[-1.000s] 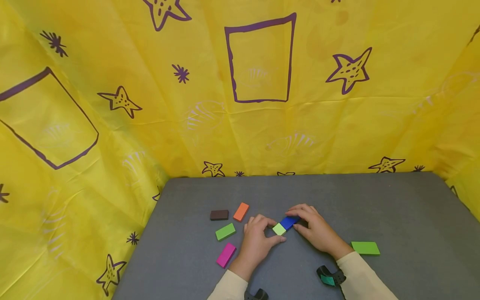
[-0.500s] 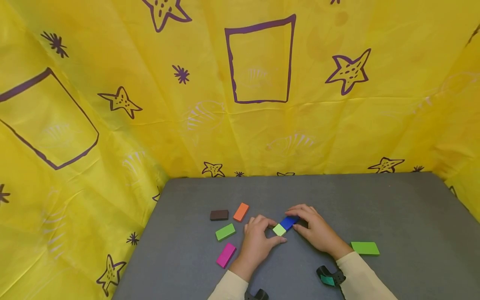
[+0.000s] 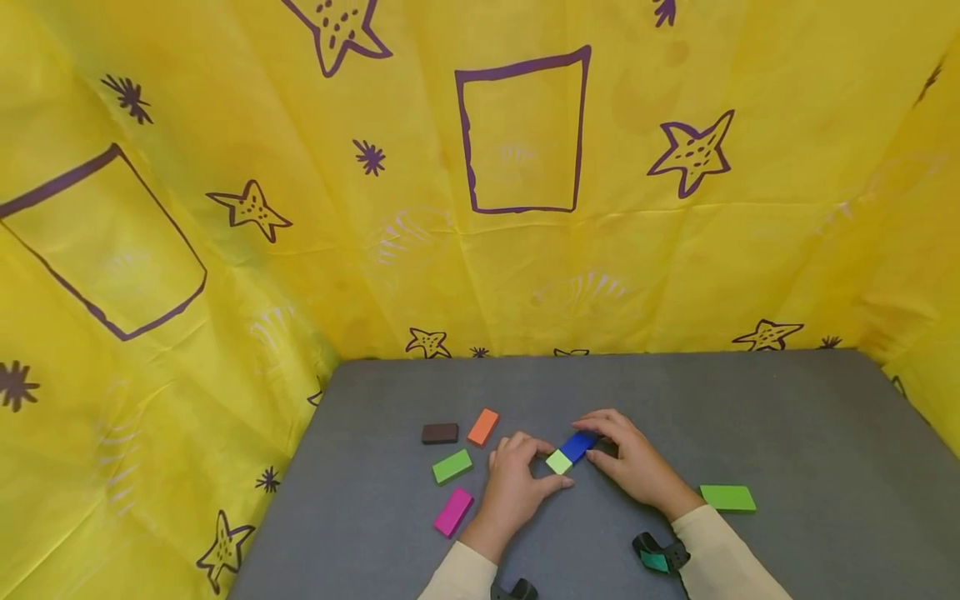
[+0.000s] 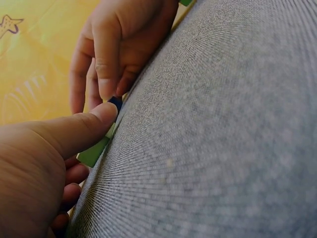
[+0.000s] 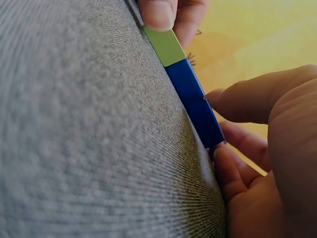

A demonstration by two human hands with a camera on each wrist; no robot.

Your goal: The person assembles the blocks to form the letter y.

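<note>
A light green block (image 3: 558, 462) and a blue block (image 3: 577, 447) lie end to end on the grey table, forming a short slanted row. My left hand (image 3: 516, 483) holds the light green one between thumb and fingers. Around the blue block is my right hand (image 3: 632, 460); its thumb (image 5: 242, 99) presses one long side, and its fingers curl near the outer end. In the right wrist view the two blocks' ends meet flush. From the left wrist the blue block (image 4: 116, 103) is mostly covered by the left thumb (image 4: 89, 128).
Left of my hands lie a dark brown block (image 3: 440, 433), an orange block (image 3: 483, 427), a green block (image 3: 452, 467) and a magenta block (image 3: 453, 512). Another green block (image 3: 727, 498) sits beside my right forearm. A yellow patterned cloth (image 3: 517, 275) rises behind the table (image 3: 825, 433).
The head view has tilted up slightly. Both hands and the two blocks stay in the same place on the table.
</note>
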